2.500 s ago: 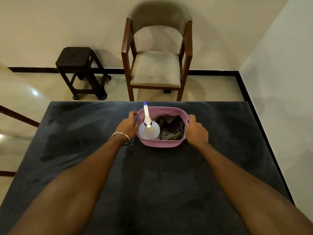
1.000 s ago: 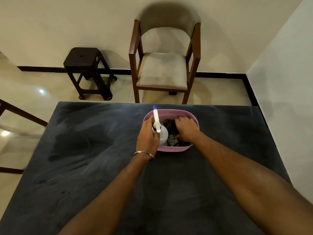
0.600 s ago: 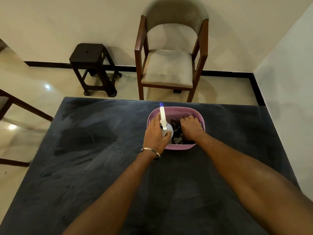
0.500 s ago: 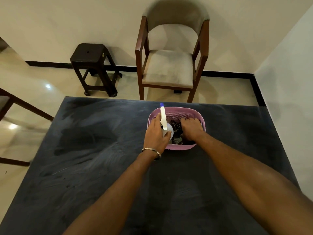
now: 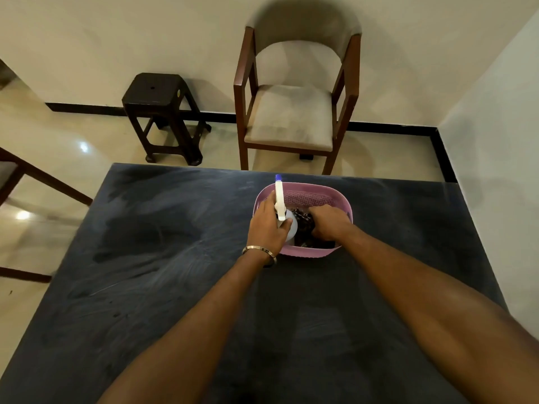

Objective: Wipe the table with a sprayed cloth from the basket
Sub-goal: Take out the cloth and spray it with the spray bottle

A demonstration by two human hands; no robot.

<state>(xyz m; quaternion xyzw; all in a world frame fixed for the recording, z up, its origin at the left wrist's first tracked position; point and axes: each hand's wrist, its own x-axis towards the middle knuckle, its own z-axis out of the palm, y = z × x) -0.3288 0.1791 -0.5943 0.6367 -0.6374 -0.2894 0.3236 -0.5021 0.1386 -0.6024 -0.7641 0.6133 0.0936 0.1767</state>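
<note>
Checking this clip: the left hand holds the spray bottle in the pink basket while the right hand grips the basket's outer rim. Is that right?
Not quite. The right hand is not on the rim; it reaches down inside the pink basket onto the dark checked cloth, as the head view shows. The rest stands: the left hand holds the spray bottle in the basket.
</note>
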